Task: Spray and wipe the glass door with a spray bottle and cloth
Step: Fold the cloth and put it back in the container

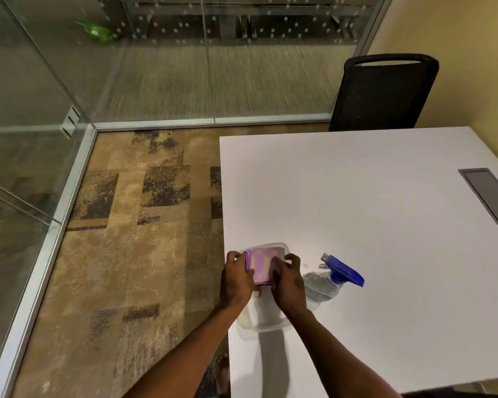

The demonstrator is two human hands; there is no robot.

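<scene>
Both hands, left hand (236,275) and right hand (288,278), pinch the folded purple cloth (261,265) over a clear tub (282,326) at the table (371,214) corner, while the spray bottle (332,278) lies on its side just right of the nearer right hand.

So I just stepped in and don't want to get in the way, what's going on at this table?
A person stands at the corner of the white table, both hands on a folded purple cloth over a clear plastic container. The left hand grips its left edge; the right hand pinches the right side. The spray bottle lies on its side just right of them, untouched. The glass wall beyond hasn't been approached.
</scene>
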